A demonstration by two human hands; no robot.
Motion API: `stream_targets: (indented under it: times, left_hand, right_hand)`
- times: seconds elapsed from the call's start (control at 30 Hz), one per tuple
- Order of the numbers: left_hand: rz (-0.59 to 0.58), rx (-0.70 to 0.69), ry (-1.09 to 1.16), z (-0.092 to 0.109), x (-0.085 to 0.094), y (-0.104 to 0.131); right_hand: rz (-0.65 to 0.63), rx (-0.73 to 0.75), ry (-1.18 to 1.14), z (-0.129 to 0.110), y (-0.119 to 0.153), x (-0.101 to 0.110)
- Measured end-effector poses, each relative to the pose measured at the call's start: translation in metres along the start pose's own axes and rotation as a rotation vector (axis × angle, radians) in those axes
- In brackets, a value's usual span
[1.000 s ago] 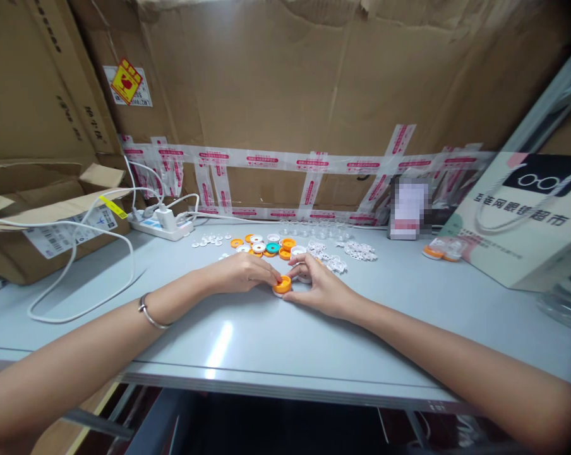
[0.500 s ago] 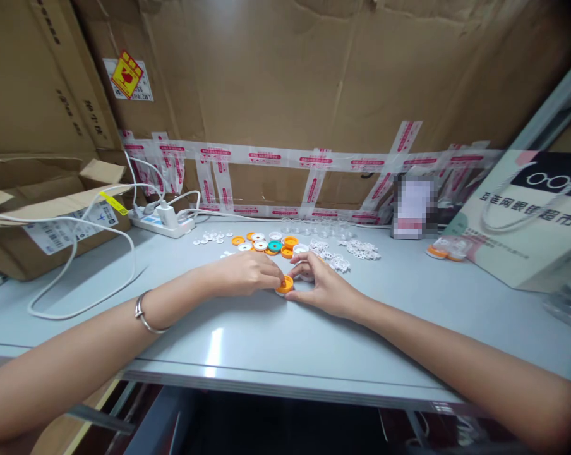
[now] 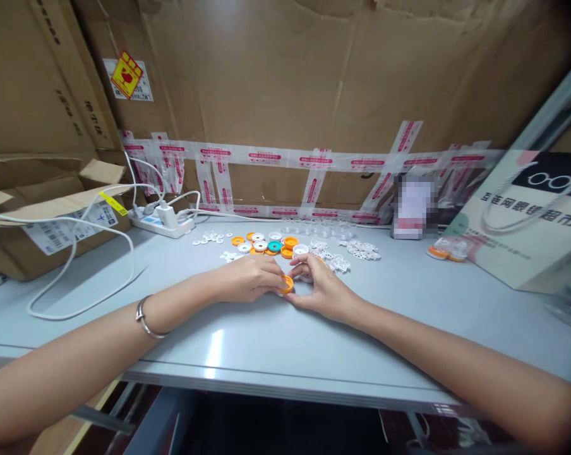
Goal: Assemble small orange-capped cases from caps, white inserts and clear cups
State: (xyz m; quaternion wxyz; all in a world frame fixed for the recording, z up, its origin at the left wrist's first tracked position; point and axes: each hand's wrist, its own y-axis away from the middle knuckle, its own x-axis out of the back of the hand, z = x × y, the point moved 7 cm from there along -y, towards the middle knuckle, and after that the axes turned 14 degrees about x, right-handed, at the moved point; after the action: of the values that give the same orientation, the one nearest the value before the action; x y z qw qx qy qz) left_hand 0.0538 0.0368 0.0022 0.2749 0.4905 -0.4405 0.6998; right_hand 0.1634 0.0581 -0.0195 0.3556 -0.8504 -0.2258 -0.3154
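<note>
Clock centred on the ring, 12 toward the back box.

Carton (image 3: 6,253), 9 to 10 o'clock, flaps open. Cord (image 3: 132,259) loops at 9, well apart from the left hand; a sleeve or bracelet (image 3: 146,318) catching it looks unlikely at this spacing. White studs (image 3: 218,239) lie loose at 10, beyond the left wrist; a sideways sweep of that arm could scatter them.

Left hand (image 3: 247,278), at 9: fingers bent and drawn together, tips at the ring's near-left rim. Whether they pinch anything is hidden.

Discs (image 3: 273,247) crowd at 11, some overlapping; knuckles lifted carelessly could topple one.

Ring (image 3: 290,284): orange, on the table between both hands, partly covered by the left fingertips. Main risk, my judgement — uneven push from the left side, with the ring tipping or skating toward 3.

Right hand (image 3: 324,287), at 3: half-curled into a C, thumb and forefinger bracing the ring's right side. If this brace slackens, the ring could slip; squeezed too hard, it could pop out.

White piece (image 3: 307,277) sits under the right fingers, mostly hidden — could be nudged as they shift. Clear cups (image 3: 318,227) at 1, lacy parts (image 3: 330,256) at 2: the latter just beside the right knuckles, easily dragged.
</note>
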Motion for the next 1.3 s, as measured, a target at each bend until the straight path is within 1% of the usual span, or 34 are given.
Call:
stream_targets:
  times: [0.07, 0.17, 0.37, 0.47, 0.57, 0.77, 0.9, 1.0, 1.13, 1.3]
  left_hand:
    - [-0.009, -0.012, 0.025, -0.001, 0.000, 0.000]
    - [-0.018, 0.006, 0.032, -0.001, 0.000, 0.000]
    - [0.007, 0.056, -0.091, 0.003, 0.001, 0.000]
    - [0.009, 0.059, -0.113, 0.004, 0.001, 0.000]
    - [-0.026, 0.071, -0.058, 0.002, 0.000, -0.001]
    - [-0.106, 0.119, 0.136, -0.007, 0.002, -0.003]
    - [-0.122, 0.138, 0.210, -0.010, 0.003, -0.002]
    - [-0.111, 0.144, 0.218, -0.009, 0.003, -0.001]
    - [-0.103, 0.137, 0.187, -0.006, 0.003, -0.001]
    - [-0.094, 0.133, 0.118, -0.004, 0.004, -0.001]
  right_hand:
    - [-0.006, -0.003, -0.001, -0.001, 0.000, 0.000]
    - [-0.004, 0.004, -0.008, -0.002, 0.000, 0.000]
    - [0.039, 0.030, 0.001, 0.000, 0.001, -0.001]
    - [0.045, 0.025, -0.003, 0.001, 0.001, -0.001]
    - [0.042, 0.028, -0.005, 0.000, 0.001, -0.001]
    - [0.036, 0.036, 0.026, -0.002, 0.000, 0.001]
    - [-0.029, 0.037, -0.025, 0.000, -0.001, 0.002]
    - [-0.062, 0.040, -0.058, 0.001, 0.000, 0.003]
    - [-0.030, 0.041, -0.033, 0.000, 0.001, 0.004]
    - [-0.001, 0.041, 0.022, -0.004, 0.000, 0.000]
